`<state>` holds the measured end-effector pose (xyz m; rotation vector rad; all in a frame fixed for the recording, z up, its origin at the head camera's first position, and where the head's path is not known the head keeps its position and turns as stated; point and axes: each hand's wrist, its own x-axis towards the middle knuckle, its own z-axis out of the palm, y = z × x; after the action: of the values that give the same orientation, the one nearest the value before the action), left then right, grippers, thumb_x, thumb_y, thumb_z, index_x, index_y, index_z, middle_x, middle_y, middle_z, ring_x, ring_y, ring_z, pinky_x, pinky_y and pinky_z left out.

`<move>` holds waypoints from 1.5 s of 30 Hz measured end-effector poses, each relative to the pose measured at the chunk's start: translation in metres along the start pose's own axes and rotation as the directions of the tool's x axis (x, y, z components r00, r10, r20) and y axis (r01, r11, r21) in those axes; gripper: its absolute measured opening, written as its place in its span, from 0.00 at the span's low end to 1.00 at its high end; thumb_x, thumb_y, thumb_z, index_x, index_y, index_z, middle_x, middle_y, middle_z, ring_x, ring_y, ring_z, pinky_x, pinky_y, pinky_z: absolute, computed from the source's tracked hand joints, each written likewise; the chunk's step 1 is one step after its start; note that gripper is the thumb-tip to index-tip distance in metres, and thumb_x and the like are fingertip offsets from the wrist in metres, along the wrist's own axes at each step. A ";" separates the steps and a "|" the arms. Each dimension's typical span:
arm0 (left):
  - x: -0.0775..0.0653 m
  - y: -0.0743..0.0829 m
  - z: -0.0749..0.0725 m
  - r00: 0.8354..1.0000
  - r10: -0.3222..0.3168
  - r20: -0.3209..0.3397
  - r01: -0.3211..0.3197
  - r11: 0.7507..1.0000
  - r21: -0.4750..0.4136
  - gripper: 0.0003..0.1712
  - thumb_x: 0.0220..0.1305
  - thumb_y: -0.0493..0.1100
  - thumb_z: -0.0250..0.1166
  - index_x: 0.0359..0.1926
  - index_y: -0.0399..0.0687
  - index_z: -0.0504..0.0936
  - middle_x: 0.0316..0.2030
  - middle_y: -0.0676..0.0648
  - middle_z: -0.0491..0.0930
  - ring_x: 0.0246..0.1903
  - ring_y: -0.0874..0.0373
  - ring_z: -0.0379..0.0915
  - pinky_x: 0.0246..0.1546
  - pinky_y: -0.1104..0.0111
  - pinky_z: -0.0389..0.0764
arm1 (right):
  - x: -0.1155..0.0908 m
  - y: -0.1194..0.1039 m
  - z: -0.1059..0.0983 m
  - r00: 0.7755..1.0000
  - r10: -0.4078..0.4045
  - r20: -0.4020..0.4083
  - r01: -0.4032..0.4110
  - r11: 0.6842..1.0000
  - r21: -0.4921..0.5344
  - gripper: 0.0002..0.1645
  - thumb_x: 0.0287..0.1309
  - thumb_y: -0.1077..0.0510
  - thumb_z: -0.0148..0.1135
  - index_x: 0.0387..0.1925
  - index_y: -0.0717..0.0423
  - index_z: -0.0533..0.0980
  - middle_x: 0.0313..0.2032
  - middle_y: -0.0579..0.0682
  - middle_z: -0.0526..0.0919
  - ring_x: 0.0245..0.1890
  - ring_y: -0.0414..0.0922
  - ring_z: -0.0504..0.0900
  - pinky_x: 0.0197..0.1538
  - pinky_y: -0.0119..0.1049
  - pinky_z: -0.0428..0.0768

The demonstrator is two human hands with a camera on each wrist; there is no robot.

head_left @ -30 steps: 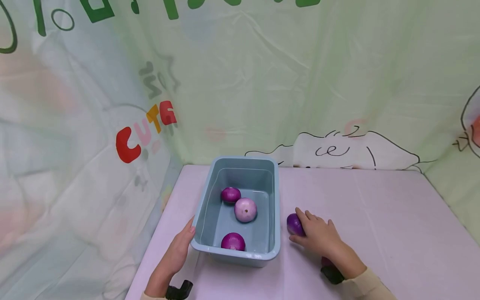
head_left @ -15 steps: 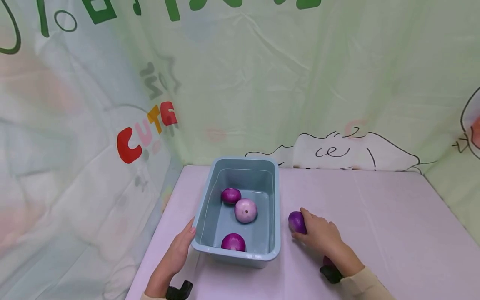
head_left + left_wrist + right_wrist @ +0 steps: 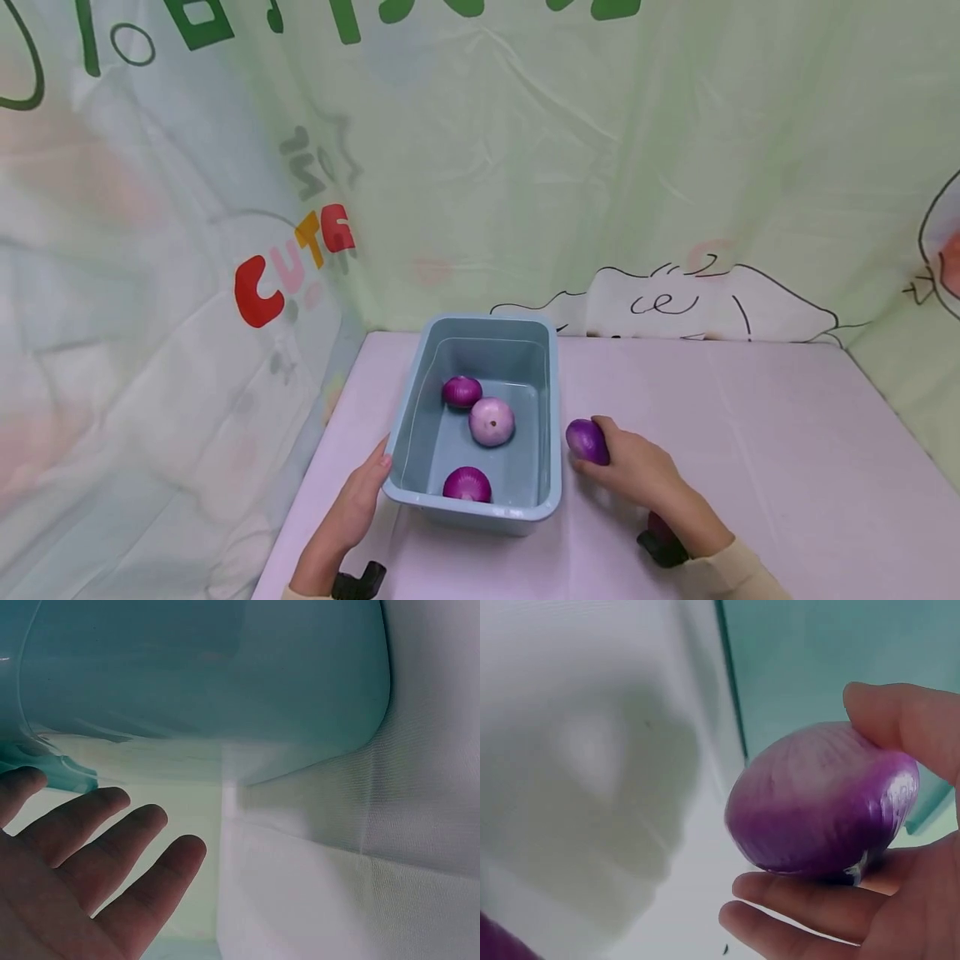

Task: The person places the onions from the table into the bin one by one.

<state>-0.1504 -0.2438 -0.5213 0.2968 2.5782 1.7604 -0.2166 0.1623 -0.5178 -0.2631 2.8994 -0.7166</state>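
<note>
One onion (image 3: pixel 587 442), long axis ten-to-four o'clock, is pinched by right hand (image 3: pixel 637 473); left hand (image 3: pixel 358 504) spread; ten-o'clock lettering (image 3: pixel 292 265) reads "CUTE".

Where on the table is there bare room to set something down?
Free: the table right of the right grip, back to the curtain. Crowded: the gap between bin and held onion, and by the right wrist, another purple item.

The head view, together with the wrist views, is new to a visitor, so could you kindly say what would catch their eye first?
Probably the blue-grey bin near the middle of the head view, with three onions inside. Next might be the glossy purple onion in the right hand, just right of the bin. Bright coloured letters stand out on the sheet at left.
</note>
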 end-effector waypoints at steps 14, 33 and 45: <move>-0.001 0.001 -0.003 1.000 0.004 -0.012 -0.004 1.000 -0.004 0.32 0.84 0.54 0.38 0.82 0.49 0.58 0.77 0.43 0.62 0.72 0.40 0.60 0.64 0.33 0.62 | -0.005 -0.011 -0.047 0.995 -0.081 -0.058 0.086 0.992 0.090 0.56 0.61 0.28 0.66 0.73 0.64 0.63 0.56 0.68 0.81 0.49 0.62 0.84 0.43 0.59 0.84; 0.000 0.001 -0.004 1.000 0.010 -0.013 -0.010 1.000 0.018 0.32 0.85 0.54 0.37 0.82 0.51 0.59 0.76 0.45 0.62 0.74 0.41 0.58 0.66 0.33 0.59 | 0.019 -0.068 -0.111 0.955 -0.255 -0.149 0.273 0.954 0.120 0.53 0.65 0.30 0.64 0.76 0.59 0.62 0.59 0.62 0.80 0.55 0.59 0.81 0.52 0.60 0.80; 0.000 0.001 -0.002 1.000 0.002 0.005 -0.002 1.000 0.022 0.32 0.85 0.55 0.37 0.82 0.55 0.58 0.76 0.47 0.63 0.73 0.41 0.59 0.65 0.32 0.59 | 0.037 -0.112 -0.113 0.939 -0.331 -0.098 0.342 0.929 0.138 0.50 0.61 0.33 0.69 0.74 0.53 0.64 0.55 0.53 0.83 0.51 0.50 0.83 0.51 0.54 0.81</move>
<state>-0.1508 -0.2451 -0.5201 0.3038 2.5958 1.7310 -0.2579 0.1073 -0.3694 -0.7446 2.8762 -1.0153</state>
